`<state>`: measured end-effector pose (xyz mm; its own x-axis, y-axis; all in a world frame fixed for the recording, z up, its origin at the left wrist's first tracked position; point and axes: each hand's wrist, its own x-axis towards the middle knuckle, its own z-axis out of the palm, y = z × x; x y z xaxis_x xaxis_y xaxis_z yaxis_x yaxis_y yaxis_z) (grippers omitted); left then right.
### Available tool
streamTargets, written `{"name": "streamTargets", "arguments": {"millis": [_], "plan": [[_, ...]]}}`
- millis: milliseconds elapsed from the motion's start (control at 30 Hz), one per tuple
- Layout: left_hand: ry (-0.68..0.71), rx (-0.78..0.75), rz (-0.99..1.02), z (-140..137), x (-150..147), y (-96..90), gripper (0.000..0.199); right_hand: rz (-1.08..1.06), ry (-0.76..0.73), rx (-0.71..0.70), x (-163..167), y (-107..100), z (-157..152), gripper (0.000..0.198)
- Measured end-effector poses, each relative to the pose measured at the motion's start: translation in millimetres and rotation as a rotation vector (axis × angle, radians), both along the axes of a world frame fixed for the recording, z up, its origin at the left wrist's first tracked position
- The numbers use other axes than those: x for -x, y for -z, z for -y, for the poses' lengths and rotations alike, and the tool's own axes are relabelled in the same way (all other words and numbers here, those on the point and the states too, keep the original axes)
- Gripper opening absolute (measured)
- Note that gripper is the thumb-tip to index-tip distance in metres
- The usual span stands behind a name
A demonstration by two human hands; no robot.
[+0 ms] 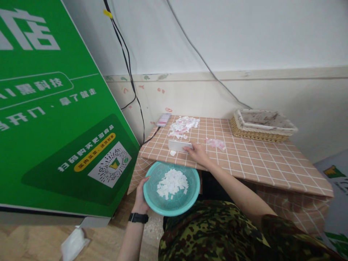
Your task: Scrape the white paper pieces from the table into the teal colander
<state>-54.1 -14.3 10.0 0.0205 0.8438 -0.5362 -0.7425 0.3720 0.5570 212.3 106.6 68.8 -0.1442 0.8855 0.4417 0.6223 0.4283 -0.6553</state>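
My left hand [141, 197] grips the rim of a turquoise plastic colander [192, 195], held just below the table's front edge. White paper scraps [174, 181] lie in its bottom. Over the table, my right hand [198, 153] is closed on a flat white rectangular piece [178, 145], stood on its long edge; I cannot tell what it is exactly. One small white scrap [173, 153] lies in front of it. Behind it spreads a heap of white and pinkish scraps [183, 125], and a smaller pink-white pile [216, 144] sits to the right.
A brown checked cloth covers the table [261, 159]. At its back right stands a lined wicker basket [261, 135]. A power strip [164, 120] with a black cable is at the back left. A green machine [54, 127] fills the left; a white bag [74, 243] lies on the floor.
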Motion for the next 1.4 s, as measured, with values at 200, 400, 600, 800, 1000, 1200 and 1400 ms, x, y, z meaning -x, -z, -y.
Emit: {"name": "streamTargets", "arguments": {"millis": [200, 400, 600, 800, 1000, 1200, 1400], "plan": [[-0.025, 0.012, 0.016, 0, 3, 4.0, 0.029, -0.026, 0.111, 0.003, -6, 3, 3, 0.031], [-0.050, 0.004, 0.039, 0, 3, 3.5, 0.022, 0.010, 0.036, -0.015, -5, 7, 7, 0.031], [-0.059, -0.001, 0.014, -1, 3, 4.9, 0.021, 0.075, -0.030, -0.023, -4, 4, 12, 0.030], [-0.030, 0.007, 0.008, -2, 2, 5.4, 0.027, 0.097, -0.142, -0.010, 2, 3, 18, 0.029], [-0.031, 0.044, 0.049, -3, 3, 6.9, 0.036, 0.069, -0.084, -0.070, -3, -1, 23, 0.029], [-0.060, 0.031, 0.035, -3, 1, 9.4, 0.026, 0.230, 0.111, -0.115, -19, 7, 24, 0.032], [-0.036, 0.052, 0.046, -2, -13, 20.9, 0.017, 0.476, -0.075, -0.157, 3, 9, 29, 0.042]]}}
